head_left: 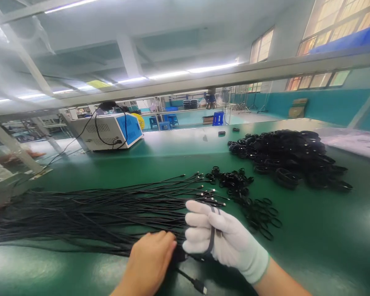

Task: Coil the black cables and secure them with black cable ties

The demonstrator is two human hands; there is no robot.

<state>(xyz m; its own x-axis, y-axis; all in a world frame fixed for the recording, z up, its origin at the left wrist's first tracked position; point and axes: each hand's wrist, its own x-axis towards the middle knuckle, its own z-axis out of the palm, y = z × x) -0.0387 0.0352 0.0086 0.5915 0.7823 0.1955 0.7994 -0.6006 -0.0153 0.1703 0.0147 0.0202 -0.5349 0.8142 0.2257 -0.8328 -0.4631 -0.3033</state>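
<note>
My bare left hand is closed over black cables at the near edge of the bundle; what lies under its fingers is mostly hidden. A cable end with a USB plug sticks out just right of it. My right hand, in a white knit glove, is turned palm toward me with its fingers curled and thumb bent in. A thin black band runs across those fingers and is gripped there. Long black cables stretch leftward, their plugs pointing right. Small black rings lie beyond my right hand.
A large heap of black looped pieces sits at right on the green table. At the back left stands a white and blue machine with a black cord. A metal rail crosses above the bench. Blue stools stand farther off.
</note>
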